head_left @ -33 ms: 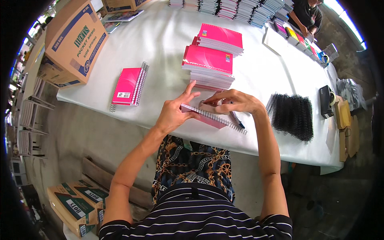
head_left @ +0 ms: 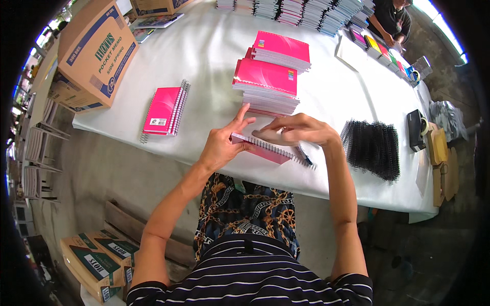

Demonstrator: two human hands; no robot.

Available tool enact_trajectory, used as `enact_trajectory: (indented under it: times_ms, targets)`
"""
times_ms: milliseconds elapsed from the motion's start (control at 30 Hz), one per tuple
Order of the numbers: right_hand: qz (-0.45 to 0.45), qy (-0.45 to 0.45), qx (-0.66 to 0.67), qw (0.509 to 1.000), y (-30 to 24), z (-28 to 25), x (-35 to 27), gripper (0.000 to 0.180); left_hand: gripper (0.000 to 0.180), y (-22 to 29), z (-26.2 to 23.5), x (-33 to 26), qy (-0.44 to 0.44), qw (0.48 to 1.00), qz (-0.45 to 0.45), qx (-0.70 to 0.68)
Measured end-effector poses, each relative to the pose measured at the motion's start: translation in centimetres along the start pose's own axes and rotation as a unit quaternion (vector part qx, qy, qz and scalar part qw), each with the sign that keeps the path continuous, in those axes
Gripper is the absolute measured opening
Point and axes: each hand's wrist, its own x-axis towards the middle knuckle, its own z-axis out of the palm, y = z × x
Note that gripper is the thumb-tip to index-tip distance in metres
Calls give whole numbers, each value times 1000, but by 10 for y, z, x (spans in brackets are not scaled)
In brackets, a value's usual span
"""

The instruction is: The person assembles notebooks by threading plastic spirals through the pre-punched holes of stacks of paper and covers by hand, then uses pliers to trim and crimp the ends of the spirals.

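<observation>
A small pink notebook (head_left: pixel 268 152) stands on edge near the table's front, a spiral wire coil (head_left: pixel 278 150) along its upper edge. The coil's right end sticks out past the notebook. My left hand (head_left: pixel 229 136) is closed on the notebook's left end, thumb on the near side, index finger raised. Over the coil is my right hand (head_left: pixel 301 130), its bent fingers smeared by motion; whether they grip the coil I cannot tell. A pen (head_left: pixel 304 154) lies just under that hand. Right behind the hands rises a stack of pink notebooks (head_left: pixel 268 76).
Coiled pink notebooks (head_left: pixel 163 109) lie at left beside a large cardboard box (head_left: pixel 97 56). Black spiral coils (head_left: pixel 372 148) are heaped at right, near a tape dispenser (head_left: pixel 416 130). More notebook stacks (head_left: pixel 301 15) line the far edge. Another person (head_left: pixel 390 23) works at the far right.
My right hand's fingers have shifted slightly over the coil and look more blurred. My left hand and the notebook have stayed in place.
</observation>
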Motion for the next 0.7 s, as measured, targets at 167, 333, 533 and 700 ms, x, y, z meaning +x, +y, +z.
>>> enact_trajectory:
  times_ms: [167, 333, 533, 700]
  targets:
    - [38, 14, -26, 999, -7, 5, 3, 60, 103, -1, 1, -1, 11, 1000, 11, 25]
    - [-30, -8, 40, 999, -11, 5, 5, 69, 105, -6, 4, -2, 16, 1000, 6, 18]
    - [-39, 10, 82, 996, 13, 6, 10, 62, 109, -11, 8, -3, 32, 998, 30, -39]
    - [-36, -5, 9, 999, -7, 5, 13, 61, 110, 3, 5, -1, 23, 998, -42, -48]
